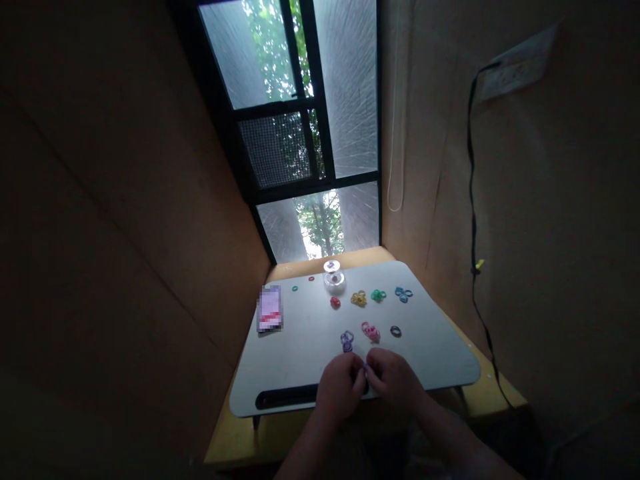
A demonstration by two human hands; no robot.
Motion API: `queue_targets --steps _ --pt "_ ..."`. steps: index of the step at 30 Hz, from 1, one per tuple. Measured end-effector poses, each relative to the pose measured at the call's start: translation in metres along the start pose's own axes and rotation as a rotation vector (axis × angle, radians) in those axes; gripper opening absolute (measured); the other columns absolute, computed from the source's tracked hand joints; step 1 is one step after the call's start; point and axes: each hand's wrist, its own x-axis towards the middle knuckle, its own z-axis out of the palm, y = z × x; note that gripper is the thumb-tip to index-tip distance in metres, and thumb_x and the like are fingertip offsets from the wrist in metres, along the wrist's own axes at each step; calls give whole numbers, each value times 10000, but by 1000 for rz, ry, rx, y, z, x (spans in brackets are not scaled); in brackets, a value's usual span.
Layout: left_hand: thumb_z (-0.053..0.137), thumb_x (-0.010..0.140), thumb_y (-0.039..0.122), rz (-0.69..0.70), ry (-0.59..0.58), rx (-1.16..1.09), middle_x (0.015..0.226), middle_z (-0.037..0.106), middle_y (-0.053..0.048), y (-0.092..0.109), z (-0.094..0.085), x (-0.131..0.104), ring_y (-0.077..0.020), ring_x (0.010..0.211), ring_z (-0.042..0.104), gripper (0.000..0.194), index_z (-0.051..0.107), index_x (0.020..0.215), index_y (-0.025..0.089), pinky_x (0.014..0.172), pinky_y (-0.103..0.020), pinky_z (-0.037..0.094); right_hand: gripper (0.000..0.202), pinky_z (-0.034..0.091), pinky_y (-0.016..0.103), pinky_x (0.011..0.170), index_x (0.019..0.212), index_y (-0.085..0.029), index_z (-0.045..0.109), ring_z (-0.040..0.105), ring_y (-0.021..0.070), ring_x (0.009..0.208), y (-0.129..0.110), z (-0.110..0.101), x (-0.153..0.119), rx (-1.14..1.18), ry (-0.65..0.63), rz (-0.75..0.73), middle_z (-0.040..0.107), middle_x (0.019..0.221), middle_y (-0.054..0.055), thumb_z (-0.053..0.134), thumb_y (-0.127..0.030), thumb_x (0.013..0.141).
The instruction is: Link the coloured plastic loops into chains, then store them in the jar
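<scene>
My left hand [341,383] and my right hand [393,377] meet above the near edge of a white lap desk [300,353]. Both are closed, fingertips pinched together on a small purple hair tie [365,366], mostly hidden by the fingers. Just beyond my left hand lies a little pile of purple hair ties [347,341]. Pink hair ties [371,331] and a dark hair tie [396,331] rest beyond my right hand. Farther back sit red [335,302], yellow [359,298], green [379,295] and blue hair ties [403,294] in separate groups.
A clear round container [335,281] stands at the back of the desk. At left lies a pixelated, phone-like flat object [270,309]. Single green [295,289] and red rings [311,279] lie nearby. A black slot [285,397] runs along the front; a cable [473,200] hangs at right.
</scene>
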Motion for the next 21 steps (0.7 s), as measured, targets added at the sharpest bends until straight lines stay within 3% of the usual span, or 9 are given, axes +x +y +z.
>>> queue_targets --steps 21 --pt "550 849 200 5 -7 5 798 616 -11 1 -2 -1 -162 756 537 59 597 814 198 679 -270 355 114 297 269 622 711 -209 497 492 148 666 -1 -2 -1 22 2 1 571 705 -5 520 -230 821"
